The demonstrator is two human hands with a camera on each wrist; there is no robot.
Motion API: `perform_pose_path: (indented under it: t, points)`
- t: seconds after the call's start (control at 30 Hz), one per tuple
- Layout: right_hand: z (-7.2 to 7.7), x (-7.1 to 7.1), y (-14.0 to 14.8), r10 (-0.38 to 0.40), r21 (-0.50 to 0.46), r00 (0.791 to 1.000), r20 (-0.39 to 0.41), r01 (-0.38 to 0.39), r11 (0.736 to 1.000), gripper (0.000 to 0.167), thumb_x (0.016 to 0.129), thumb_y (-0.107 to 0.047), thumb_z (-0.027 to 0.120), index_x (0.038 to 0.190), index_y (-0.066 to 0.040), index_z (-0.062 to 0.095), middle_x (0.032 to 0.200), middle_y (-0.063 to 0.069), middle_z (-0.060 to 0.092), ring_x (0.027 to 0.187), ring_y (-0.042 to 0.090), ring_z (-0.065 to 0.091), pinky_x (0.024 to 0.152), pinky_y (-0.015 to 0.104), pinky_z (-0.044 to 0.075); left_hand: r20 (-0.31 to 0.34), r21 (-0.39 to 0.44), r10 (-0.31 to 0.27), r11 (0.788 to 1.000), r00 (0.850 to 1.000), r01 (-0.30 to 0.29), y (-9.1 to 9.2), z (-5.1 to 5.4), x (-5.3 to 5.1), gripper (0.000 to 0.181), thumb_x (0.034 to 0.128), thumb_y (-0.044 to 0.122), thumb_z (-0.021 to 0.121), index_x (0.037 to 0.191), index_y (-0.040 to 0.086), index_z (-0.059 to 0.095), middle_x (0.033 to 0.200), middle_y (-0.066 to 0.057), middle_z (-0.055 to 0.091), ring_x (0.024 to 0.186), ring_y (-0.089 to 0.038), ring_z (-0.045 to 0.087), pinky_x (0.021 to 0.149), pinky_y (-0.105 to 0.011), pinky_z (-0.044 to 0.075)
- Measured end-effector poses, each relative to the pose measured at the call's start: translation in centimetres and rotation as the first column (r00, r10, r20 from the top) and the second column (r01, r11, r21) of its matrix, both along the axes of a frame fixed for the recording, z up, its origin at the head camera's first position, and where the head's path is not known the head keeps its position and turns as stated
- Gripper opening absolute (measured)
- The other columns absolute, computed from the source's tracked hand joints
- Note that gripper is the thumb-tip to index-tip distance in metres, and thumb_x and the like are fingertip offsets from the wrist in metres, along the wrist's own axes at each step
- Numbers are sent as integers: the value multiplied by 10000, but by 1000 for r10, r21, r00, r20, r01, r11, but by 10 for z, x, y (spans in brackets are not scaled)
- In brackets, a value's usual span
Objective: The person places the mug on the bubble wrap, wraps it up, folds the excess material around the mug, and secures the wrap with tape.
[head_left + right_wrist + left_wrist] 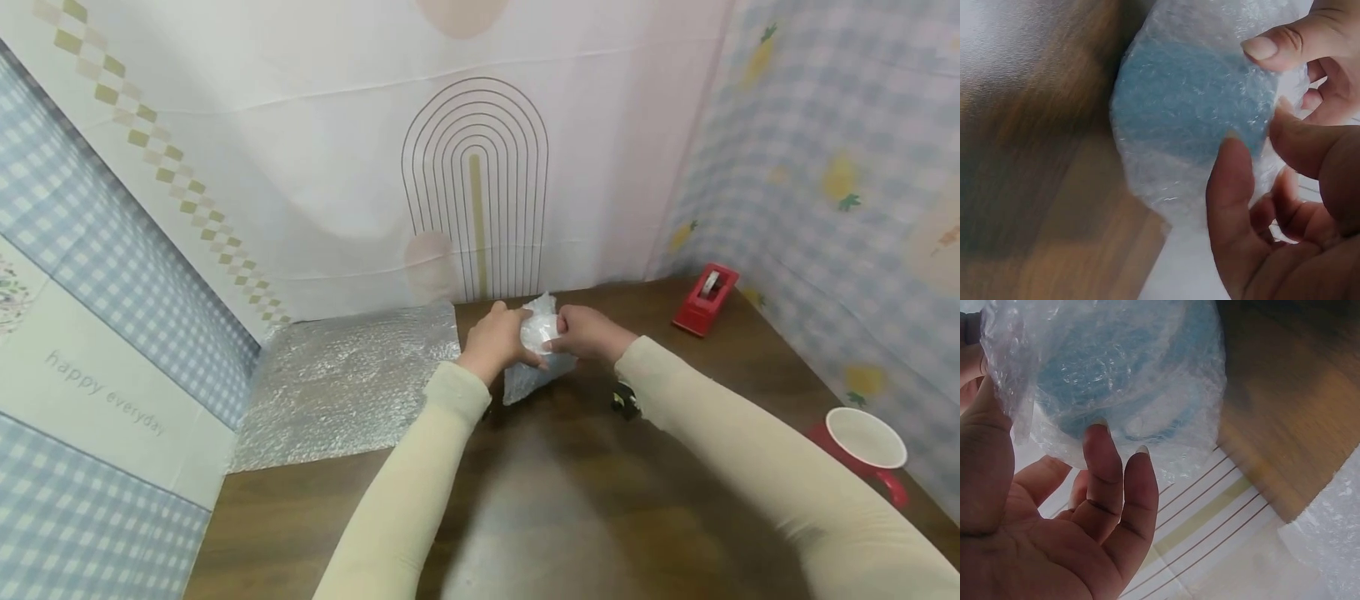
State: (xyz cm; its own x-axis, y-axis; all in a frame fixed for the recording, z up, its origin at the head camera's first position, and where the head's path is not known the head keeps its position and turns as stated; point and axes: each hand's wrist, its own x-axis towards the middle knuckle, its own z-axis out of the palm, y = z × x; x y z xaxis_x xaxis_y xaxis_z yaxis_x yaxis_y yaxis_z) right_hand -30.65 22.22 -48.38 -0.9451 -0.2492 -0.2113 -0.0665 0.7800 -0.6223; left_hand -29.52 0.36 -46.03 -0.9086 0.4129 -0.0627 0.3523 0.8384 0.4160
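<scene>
A light-blue mug wrapped in bubble wrap (528, 381) is held between both hands near the back of the table; its loop handle shows faintly through the plastic in the left wrist view. My left hand (495, 340) grips the bundle from the left, thumb on the near side. From the right, my right hand (592, 333) pinches the wrap at the top end. Seen by the right wrist camera, the bubble wrap (1172, 119) lies close around the blue surface, and fingertips of both hands press near one end. Some fingers are hidden behind the bundle.
A flat sheet of bubble wrap (352, 383) lies at the left on the brown wooden table (315, 517). At the back right stands a red tape dispenser (707, 298). A red mug (862, 450) with a white inside is at the far right, beside the right sleeve. Printed cloth hangs behind.
</scene>
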Motion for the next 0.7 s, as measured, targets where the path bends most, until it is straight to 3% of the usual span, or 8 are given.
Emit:
perform_pose_path:
  t: [0.07,0.1,0.2,0.37,0.5,0.7]
  points:
    - [12,12,-4,-12,-29,1000,8,12,1000,413,1020,-328,877,1005,-56,567,881,50,570,730,210,629,648,351,602,6,8,-4,1000,1000,3,1,0,0,1075,756,492,1068,1676,228,579,1433,-146,604,1215,-315,718,1045,-553,663]
    - [29,25,-13,-39,-2,999,36,39,999,359,1038,-235,853,1028,-18,567,908,87,582,754,238,651,669,379,637,9,11,-7,1000,1000,7,1,0,0,1074,759,491,1066,1679,229,576,1433,-146,603,1212,-314,718,1044,-550,664]
    - [37,35,-13,-47,-4,999,12,47,999,309,1046,-181,838,1030,-2,587,915,95,601,762,201,619,664,333,610,8,20,-16,1000,1000,16,4,-1,0,1073,764,488,1064,1682,229,573,1430,-148,600,1208,-309,716,1040,-545,665]
    - [35,37,-8,-67,-7,997,-40,67,998,314,996,-199,895,1026,-21,639,902,70,645,739,156,639,656,265,557,-3,23,-12,1000,1000,12,4,-2,1,1072,767,500,1062,1683,239,571,1409,-138,604,1190,-303,711,1006,-541,672]
    - [29,34,-4,-92,-54,995,-44,90,994,313,957,-159,925,1040,-14,660,952,92,676,754,163,712,670,253,602,-11,32,-11,999,1000,11,3,-4,0,1073,768,509,1058,1684,238,570,1402,-131,608,1186,-297,705,1002,-538,669]
    - [23,32,-5,-64,-39,993,-96,60,997,355,888,-113,971,1056,-16,674,1026,125,723,849,196,685,737,274,570,-6,37,-7,999,1000,7,-3,-4,1,1070,776,495,1057,1689,239,563,1404,-140,604,1167,-304,708,998,-544,676]
